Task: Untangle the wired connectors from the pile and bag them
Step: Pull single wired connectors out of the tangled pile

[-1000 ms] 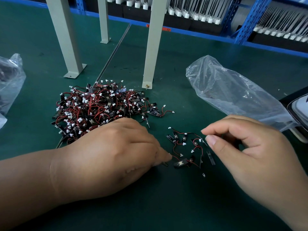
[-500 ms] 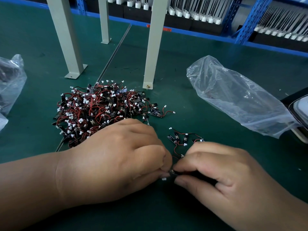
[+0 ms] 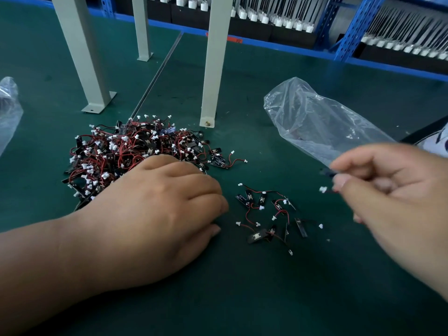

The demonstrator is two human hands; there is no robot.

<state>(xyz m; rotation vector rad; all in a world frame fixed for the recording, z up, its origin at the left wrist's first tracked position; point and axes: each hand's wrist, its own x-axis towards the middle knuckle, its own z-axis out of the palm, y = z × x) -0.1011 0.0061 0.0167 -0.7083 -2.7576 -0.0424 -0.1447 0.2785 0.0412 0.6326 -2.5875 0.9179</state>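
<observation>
head view: the right hand pinches a wire piece near the bag. the left hand lies curled by the pile; i cannot tell if it holds anything.

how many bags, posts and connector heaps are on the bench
clear plastic bags: 2
grey upright posts: 3
connector heaps: 2, the big pile and the small loose group
total: 7
</observation>
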